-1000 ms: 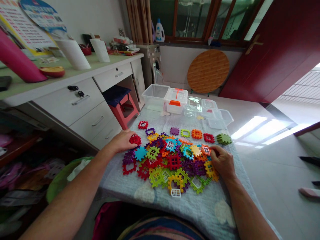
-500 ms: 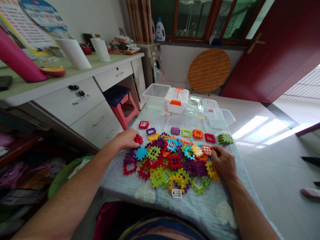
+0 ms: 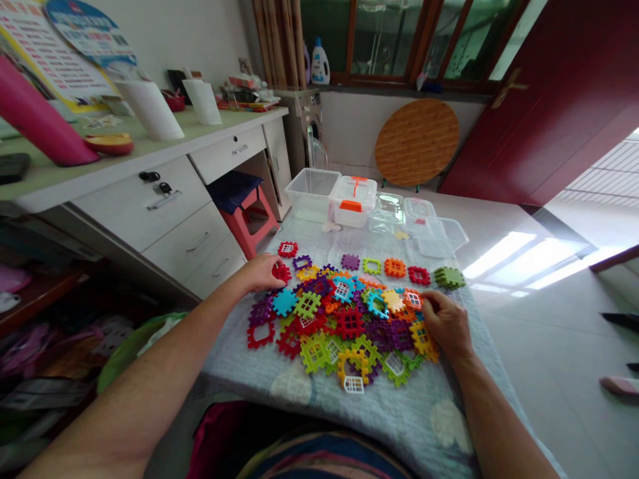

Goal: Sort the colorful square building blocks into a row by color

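At the left of a heap of plastic interlocking building blocks, my left hand [image 3: 262,271] pinches a red block [image 3: 282,273]. My right hand [image 3: 446,320] is closed at the heap's right edge, its fingertips on an orange block [image 3: 412,299] with a white window insert. Below those fingers lies a yellow block [image 3: 423,339]. In the heap are a light blue block [image 3: 285,302], a red window block [image 3: 350,322] and several green, purple and yellow ones. A red block with a white window [image 3: 288,249] rests just beyond my left hand.
Behind the heap, a row holds a purple block [image 3: 350,261], a green frame [image 3: 372,266], an orange block [image 3: 395,267], a red block [image 3: 419,275] and stacked olive-green blocks [image 3: 449,277]. Farther back stand an open clear bin [image 3: 312,193], a lidded box [image 3: 353,199] and clear lids [image 3: 439,236].
My left hand has shifted slightly forward and right with the red block. My right hand stays at the orange block, almost still.
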A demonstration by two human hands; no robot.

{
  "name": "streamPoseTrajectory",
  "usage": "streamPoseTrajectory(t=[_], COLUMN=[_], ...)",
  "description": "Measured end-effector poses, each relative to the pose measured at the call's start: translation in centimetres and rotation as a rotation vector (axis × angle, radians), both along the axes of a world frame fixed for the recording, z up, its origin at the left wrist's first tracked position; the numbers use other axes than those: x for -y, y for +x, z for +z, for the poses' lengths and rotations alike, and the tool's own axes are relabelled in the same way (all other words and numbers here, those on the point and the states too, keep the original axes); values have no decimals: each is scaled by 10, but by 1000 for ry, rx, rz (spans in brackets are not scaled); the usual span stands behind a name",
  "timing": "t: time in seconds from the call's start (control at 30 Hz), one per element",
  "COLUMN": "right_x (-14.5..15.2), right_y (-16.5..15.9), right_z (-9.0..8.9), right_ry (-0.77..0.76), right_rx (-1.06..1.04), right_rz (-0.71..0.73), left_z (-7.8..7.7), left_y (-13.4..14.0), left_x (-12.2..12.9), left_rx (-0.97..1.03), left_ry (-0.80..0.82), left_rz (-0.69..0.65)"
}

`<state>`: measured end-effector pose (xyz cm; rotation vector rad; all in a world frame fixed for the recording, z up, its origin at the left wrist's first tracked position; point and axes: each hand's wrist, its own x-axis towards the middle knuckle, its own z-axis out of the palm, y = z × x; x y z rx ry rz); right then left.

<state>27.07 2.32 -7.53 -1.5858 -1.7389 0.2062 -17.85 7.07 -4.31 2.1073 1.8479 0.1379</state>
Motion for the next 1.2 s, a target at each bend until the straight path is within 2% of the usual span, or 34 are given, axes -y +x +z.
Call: streamPoseTrajectory(t=[0.1,0.27,0.4,0.53,0.93,1.2], right_x=[0,-1,-2,-3,-3,-3], right_y=[0,3,10,12,11,11], right_z=[0,-1,-3,-3,-5,-2], right_ry=[9,27,63,73,54,52], right_rx=[4,15,18,23,24,27], right_rz=[-9,-25,-58,-80,-77,-66], left_z=[-2,1,3,6,23,26], left_y=[-1,-9,-17,-12,2,6], left_x=[-5,-3,3,4,-5,-3], left_rx=[19,60,51,43,-184,-212], left_ry=[71,87,43,-10,-46,-50], left_rz=[-42,-102,-231,-348,-466,-437])
